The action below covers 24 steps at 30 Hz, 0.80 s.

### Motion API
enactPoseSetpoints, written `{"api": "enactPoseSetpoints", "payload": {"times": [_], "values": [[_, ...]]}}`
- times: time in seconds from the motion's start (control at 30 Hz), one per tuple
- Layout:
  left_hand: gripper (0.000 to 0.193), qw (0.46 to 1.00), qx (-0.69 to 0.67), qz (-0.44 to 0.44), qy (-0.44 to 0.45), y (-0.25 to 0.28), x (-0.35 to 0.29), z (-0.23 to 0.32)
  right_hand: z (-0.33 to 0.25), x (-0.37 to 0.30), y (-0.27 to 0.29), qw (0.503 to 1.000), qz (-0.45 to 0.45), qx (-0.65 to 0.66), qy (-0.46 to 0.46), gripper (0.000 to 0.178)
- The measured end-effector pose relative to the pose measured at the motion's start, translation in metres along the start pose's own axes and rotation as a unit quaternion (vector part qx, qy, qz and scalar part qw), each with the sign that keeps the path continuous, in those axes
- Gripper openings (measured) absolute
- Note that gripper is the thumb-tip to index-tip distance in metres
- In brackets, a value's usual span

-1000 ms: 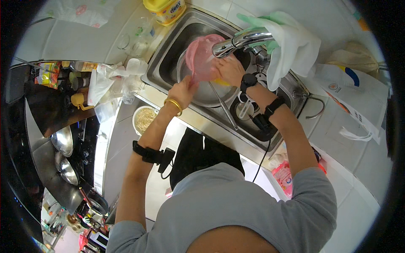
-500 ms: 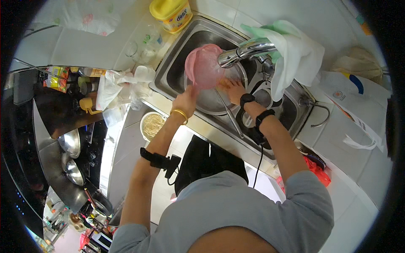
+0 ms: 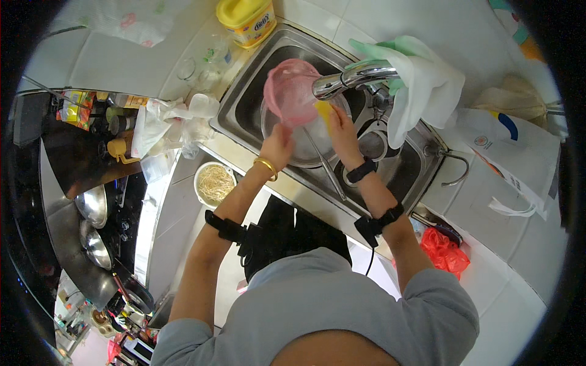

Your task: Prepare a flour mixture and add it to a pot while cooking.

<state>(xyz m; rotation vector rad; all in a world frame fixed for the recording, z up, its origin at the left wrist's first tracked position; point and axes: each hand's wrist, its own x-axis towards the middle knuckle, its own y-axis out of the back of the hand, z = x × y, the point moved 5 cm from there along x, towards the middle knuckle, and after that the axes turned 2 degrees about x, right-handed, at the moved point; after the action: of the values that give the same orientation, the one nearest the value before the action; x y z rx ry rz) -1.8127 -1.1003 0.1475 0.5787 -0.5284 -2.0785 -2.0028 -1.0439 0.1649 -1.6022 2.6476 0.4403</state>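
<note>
In the left basin of the steel sink (image 3: 235, 119), my left hand (image 3: 278, 147) grips the near edge of a translucent pink plastic bowl (image 3: 292, 91), which is tilted over a wide metal bowl (image 3: 305, 160). My right hand (image 3: 345, 135), just to its right, pinches a yellow sponge (image 3: 323, 110) by the bowl's right side; I cannot tell if the sponge touches it. Between my hands a long metal-handled utensil (image 3: 329, 169) leans out over the metal bowl's near rim. The chrome faucet (image 3: 351, 79) reaches above the pink bowl's right edge.
White and pale green gloves or cloths (image 3: 421, 85) drape over the faucet's base. Dishes (image 3: 373, 145) sit in the right basin. A yellow tub (image 3: 247, 24) stands behind the sink, and a white container of thin pale strands (image 3: 215, 183) is at near left. A red plastic bag (image 3: 442, 250) lies at right.
My right hand has risen from inside the metal bowl toward the pink bowl, and the yellow sponge now shows clearly in its fingers. My left hand keeps its hold on the pink bowl.
</note>
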Motion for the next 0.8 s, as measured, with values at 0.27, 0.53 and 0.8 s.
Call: {"api": "enactPoseSetpoints", "payload": {"times": [0.27, 0.53, 0.8], "values": [[0.027, 0.993, 0.071, -0.097, -0.014, -0.012, 0.011, 0.022, -0.012, 0.005, -0.063, 0.994, -0.042, -0.048, 0.092, 0.033], [0.027, 0.981, 0.133, -0.142, 0.014, 0.003, -0.011, 0.013, 0.013, 0.021, -0.031, 0.866, -0.243, -0.412, 0.145, 0.02], [0.024, 0.962, 0.053, -0.261, 0.056, 0.003, -0.013, 0.016, 0.015, 0.061, -0.027, 0.829, -0.092, -0.406, 0.372, 0.02]]}}
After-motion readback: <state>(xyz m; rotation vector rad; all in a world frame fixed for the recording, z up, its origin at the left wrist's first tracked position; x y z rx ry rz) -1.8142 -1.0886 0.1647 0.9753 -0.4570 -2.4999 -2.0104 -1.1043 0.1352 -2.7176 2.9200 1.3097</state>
